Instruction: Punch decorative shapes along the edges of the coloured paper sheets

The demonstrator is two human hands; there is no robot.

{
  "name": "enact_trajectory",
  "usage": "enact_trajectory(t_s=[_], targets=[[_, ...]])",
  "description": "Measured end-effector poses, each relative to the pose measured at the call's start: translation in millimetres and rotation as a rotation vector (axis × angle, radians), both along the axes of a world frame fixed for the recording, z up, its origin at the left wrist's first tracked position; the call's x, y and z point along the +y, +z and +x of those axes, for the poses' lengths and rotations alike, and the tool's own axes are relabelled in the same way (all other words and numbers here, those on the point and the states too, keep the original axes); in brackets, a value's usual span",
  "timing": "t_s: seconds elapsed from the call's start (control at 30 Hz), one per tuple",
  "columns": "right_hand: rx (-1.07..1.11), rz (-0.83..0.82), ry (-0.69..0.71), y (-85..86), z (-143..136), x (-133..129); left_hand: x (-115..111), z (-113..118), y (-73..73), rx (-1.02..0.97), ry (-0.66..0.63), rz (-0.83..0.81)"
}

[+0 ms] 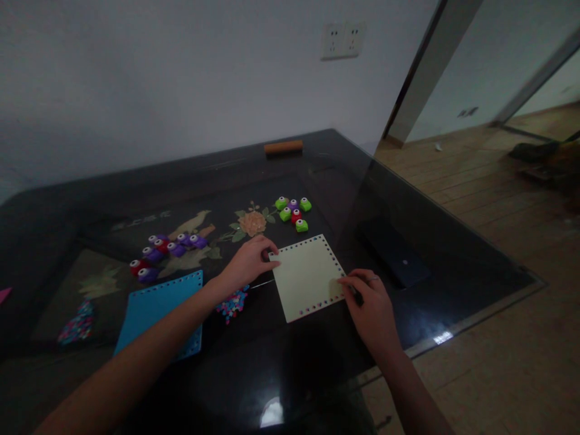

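Here's the dark, glossy table (217,181), a rose and leaves showing in its surface! Far back, a brown roll (283,147) lies near the wall-side edge. In front of it, a cluster of green, purple and red eye-topped pieces (296,215) — and over left, a purple-and-red bunch (175,249). Below them spreads a blue sheet (149,308), dotted along its edges, with a bead heap (77,326) to its left and a second pile (233,305) to its right. Next, the stud-bordered cream sheet (308,278) — then a flat black object (394,254) rightmost.
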State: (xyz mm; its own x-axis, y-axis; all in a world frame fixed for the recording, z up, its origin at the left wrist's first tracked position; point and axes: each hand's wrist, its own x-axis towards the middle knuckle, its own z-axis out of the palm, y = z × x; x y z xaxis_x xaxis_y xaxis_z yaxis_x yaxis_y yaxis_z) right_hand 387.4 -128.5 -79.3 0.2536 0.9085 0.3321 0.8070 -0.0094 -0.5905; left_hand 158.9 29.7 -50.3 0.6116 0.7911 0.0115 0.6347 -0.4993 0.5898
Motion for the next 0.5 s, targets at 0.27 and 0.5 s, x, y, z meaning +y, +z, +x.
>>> enact_trajectory(t_s=[0.27, 0.5], targets=[[0.045, -0.017, -0.008, 2.3, 0.2, -0.6, -1.9, -4.7, 2.5, -0.001, -0.036, -0.022], [0.094, -0.038, -0.045, 1.1, 2.5, -0.5, -9.2, -39.9, 23.8, -0.037, 0.000, 0.026]])
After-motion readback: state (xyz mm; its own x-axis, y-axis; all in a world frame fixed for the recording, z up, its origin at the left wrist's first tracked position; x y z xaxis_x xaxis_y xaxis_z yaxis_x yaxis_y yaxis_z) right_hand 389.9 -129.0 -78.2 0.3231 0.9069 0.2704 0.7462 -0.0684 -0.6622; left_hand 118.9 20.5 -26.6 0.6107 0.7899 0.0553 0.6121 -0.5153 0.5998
